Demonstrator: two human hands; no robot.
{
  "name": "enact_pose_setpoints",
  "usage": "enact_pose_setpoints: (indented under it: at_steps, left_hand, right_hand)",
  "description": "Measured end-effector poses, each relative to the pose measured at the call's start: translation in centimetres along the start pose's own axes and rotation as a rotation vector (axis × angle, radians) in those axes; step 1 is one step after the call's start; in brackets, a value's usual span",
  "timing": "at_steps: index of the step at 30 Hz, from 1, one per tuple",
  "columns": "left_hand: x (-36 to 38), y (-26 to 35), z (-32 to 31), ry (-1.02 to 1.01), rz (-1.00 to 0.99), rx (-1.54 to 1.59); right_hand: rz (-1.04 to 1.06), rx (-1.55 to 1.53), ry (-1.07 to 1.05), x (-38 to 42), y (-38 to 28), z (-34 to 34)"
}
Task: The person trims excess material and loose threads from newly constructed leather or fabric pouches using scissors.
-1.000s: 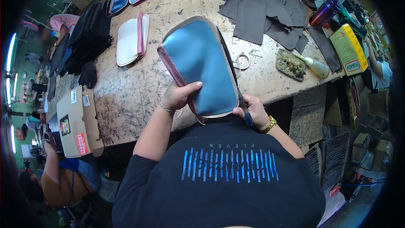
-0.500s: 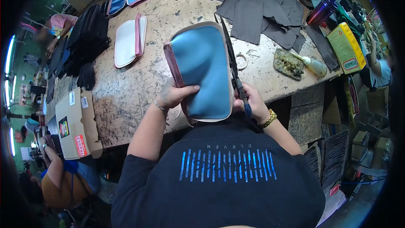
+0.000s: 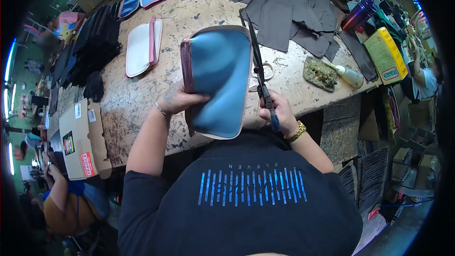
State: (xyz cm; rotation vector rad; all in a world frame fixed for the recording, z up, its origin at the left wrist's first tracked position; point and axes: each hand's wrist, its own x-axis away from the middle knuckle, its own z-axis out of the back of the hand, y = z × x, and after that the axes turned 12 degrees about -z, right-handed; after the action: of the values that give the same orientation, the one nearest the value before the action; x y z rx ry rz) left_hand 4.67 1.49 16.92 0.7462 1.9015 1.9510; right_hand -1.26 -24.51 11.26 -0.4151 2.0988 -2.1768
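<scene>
**Trimming a blue panel at a crowded workbench**

Biggest thing in view is the tabletop, a worn, speckled slab that's pretty well covered. Along its far left edge sits a heap of black material, and across the top right there's a spread of dark grey fabric pieces.

Front and centre is the blue panel, rounded at the corners, with a pale border and a dark pinkish zipper strip down its left side. It's lifted off the surface at the near edge, just in front of the person's chest. Left of it, flat on the wood, lies a white panel with a pink strip along one side.

A cardboard box with a red sticker hangs off the near left corner. Over on the right: a yellow box, a dark purple cup, a small squeeze bottle and a grubby greenish rag.

Now the hands. The left hand is pinched on the blue panel's left edge, thumb on top. The right hand is wrapped around the blue-handled scissors, whose long dark blades run up along the panel's right edge.
</scene>
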Motion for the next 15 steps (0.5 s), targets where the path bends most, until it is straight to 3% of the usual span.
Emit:
enact_pose_setpoints:
  at_steps: [12, 15]
  left_hand:
    - [0.0, 1.5, 1.9, -0.154, -0.039, -0.106]
    - [0.1, 1.8, 2.8, -0.190, -0.023, -0.196]
  right_hand:
    - [-0.020, -0.046, -0.029, 0.8, -0.2, 1.4]
    - [-0.046, 0.093, 0.013, 1.4, -0.3, 1.7]
